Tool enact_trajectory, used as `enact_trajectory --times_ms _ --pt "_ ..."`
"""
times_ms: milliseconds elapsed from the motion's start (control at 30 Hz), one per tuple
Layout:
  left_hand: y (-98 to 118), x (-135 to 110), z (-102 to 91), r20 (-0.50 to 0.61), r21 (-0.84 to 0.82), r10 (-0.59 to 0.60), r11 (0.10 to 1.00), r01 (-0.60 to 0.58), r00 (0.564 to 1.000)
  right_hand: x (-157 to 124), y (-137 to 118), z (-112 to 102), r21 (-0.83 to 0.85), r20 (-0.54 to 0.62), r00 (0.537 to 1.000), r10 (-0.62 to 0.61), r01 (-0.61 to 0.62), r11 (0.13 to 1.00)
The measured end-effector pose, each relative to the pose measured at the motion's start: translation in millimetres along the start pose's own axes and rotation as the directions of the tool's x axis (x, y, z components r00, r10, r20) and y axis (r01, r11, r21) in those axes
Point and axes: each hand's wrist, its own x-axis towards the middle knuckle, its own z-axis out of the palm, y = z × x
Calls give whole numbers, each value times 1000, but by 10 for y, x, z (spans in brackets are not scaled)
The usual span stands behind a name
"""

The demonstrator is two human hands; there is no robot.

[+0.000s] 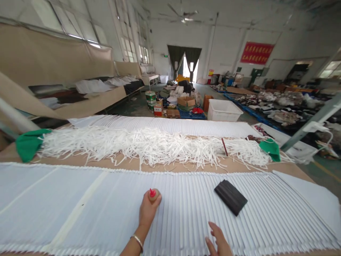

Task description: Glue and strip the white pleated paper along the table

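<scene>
In the head view, a red-capped bottle (153, 194) is being held upright over the pleated sheets (186, 213) on the table (80, 160). The left hand's (147, 212) grip is wrapped around its seemingly light, squeezable body. The right hand (218, 242) is being rested spread.

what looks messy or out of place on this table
The loose white strips lie in a tangled heap across the brown table, some straggling toward the neat pleated sheets. A black block sits askew on those sheets. No spill shows around the bottle in the left hand.
</scene>
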Motion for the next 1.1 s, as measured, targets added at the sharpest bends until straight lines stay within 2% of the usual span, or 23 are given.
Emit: enact_trajectory --times_ms 33,100,167,233,267,300,367,467,533,600,700,767,833,867,967,1000,1033,1067,1100 --pt "37 -28 -32 21 -44 15 999 -14 1000 -72 -117 51 75 71 993 92 -97 992" --pt "135 -136 -78 104 -88 26 996 -17 994 -162 -411 112 224 212 939 271 -317 922" --pt "260 -298 -91 218 -171 39 985 -1 975 -176 -735 154 392 355 839 412 -534 749" --pt "402 -487 -87 342 -268 29 961 68 939 -141 -1023 204 522 524 727 444 -686 507" --pt "474 -584 -88 405 -303 23 947 110 914 -119 -1142 231 556 592 685 425 -729 401" --pt "541 -678 -97 462 -322 22 936 145 886 -100 -1241 256 577 640 657 398 -754 316" --pt "651 -844 -141 542 -335 30 924 184 840 -78 -1385 298 597 695 632 343 -773 214" --pt "733 -1003 -243 612 -326 58 927 185 789 -95 -1505 332 604 725 619 302 -782 154" --pt "740 -1053 -295 629 -323 63 928 186 775 -126 -1543 346 608 735 616 283 -784 127" --pt "720 -1084 -315 613 -317 51 930 187 788 -160 -1551 365 629 731 629 264 -771 99" --pt "651 -1136 -287 547 -278 2 944 179 837 -206 -1511 425 672 699 665 261 -736 76" --pt "591 -1188 -248 500 -244 -33 953 178 866 -232 -1459 478 680 683 675 280 -727 94" --pt "527 -1247 -215 497 -231 -25 960 159 868 -250 -1398 516 676 673 675 304 -727 117" --pt "492 -1273 -207 526 -233 3 962 140 851 -254 -1367 521 684 658 681 321 -719 121" --pt "331 -1303 -263 663 -252 120 965 70 739 -227 -1281 448 713 620 693 368 -693 103" --pt "241 -1285 -322 680 -251 139 967 50 720 -202 -1255 393 710 622 686 377 -697 96" --pt "127 -1247 -406 668 -240 139 970 35 731 -169 -1231 326 700 630 674 385 -708 94" --pt "-14 -1191 -518 614 -215 116 976 24 780 -128 -1207 251 689 636 664 393 -718 99" --pt "-177 -1118 -656 502 -164 61 986 26 863 -79 -1183 173 684 631 662 404 -721 114"
